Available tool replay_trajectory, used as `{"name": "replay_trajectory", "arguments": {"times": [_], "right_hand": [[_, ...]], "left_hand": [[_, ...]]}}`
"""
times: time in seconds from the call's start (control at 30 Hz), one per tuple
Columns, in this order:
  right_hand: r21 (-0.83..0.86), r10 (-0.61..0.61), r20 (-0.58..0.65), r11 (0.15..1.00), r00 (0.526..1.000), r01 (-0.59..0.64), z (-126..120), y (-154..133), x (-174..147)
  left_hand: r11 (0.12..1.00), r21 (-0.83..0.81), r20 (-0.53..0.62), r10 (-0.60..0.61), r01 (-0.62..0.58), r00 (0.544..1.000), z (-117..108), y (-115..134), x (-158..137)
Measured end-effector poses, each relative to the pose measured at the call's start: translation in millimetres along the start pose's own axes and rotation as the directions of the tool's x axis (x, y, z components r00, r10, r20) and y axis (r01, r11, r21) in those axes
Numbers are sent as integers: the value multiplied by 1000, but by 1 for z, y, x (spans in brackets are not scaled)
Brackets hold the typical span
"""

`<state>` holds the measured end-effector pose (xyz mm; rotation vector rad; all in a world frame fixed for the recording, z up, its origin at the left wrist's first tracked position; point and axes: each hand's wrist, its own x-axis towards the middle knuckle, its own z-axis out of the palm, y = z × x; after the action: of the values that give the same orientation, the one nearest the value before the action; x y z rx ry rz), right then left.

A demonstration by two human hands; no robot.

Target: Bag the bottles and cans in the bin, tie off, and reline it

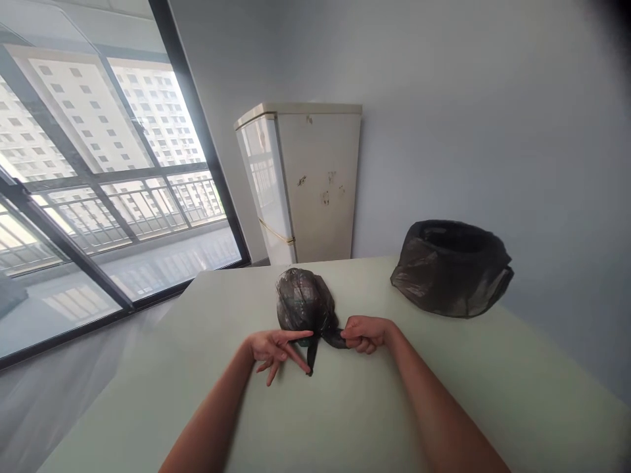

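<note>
A filled black plastic bag (302, 301) lies on the pale green table, gathered at its near end into two twisted tails. What it contains is hidden by the dark film. My right hand (365, 334) is closed in a fist around the tail that points right. My left hand (276, 348) has its fingers spread, one stretched to the gathered neck and another reaching the tip of the loose tail (312, 358), which points toward me. That loose tail lies between these two fingers without being gripped.
On the right of the table (355, 414), near the wall, stands a bin-shaped object (448, 272) covered in black plastic, open at the top. Behind the table's far edge is an old white fridge (320, 190). A glass sliding door (98, 171) is at left.
</note>
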<state>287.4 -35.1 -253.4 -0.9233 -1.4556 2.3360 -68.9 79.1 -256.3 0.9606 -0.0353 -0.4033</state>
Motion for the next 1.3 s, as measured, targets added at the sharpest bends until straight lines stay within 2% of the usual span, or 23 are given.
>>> {"name": "replay_trajectory", "arguments": {"times": [0.17, 0.33, 0.43, 0.5, 0.6, 0.67, 0.7, 0.87, 0.93, 1.03, 1.13, 1.3], "right_hand": [[-28, -39, -74, 999, 997, 37, 5, -1, 0], [-108, -71, -154, 993, 986, 55, 12, 0, -1], [-211, -120, -246, 975, 962, 67, 15, 0, 0], [-312, -206, -340, 945, 917, 97, 18, -3, 1], [-492, -407, -485, 859, 774, 143, 23, -9, 6], [-590, -494, -519, 797, 698, 125, 26, -12, 11], [-626, -515, -517, 772, 683, 109, 27, -12, 14], [-760, -516, -523, 642, 678, -97, 33, -7, 34], [-771, -515, -531, 623, 673, -132, 34, -4, 43], [-774, -540, -497, 630, 679, -65, 38, -2, 52], [-759, -577, -430, 648, 695, 68, 42, -3, 57], [-695, -626, -411, 686, 663, 217, 43, -1, 66]], "left_hand": [[998, -8, 13, 69, -69, 998, 3, -1, 0], [996, 45, -49, 73, -71, 996, 9, -1, 0], [994, 81, -89, 79, -72, 993, 10, -1, 1], [992, 99, -107, 89, -78, 990, 10, -3, 1], [989, 126, -128, 96, -80, 987, 10, -6, 2], [985, 144, -154, 117, -94, 981, 10, -8, 2], [983, 151, -169, 132, -107, 977, 11, -9, 2], [972, 174, -239, 199, -160, 950, 14, -15, 6], [965, 183, -257, 230, -186, 939, 15, -17, 8], [957, 191, -281, 264, -216, 923, 17, -18, 10], [951, 187, -270, 291, -246, 918, 18, -19, 11], [931, 203, -265, 351, -304, 898, 15, -23, 10]]}}
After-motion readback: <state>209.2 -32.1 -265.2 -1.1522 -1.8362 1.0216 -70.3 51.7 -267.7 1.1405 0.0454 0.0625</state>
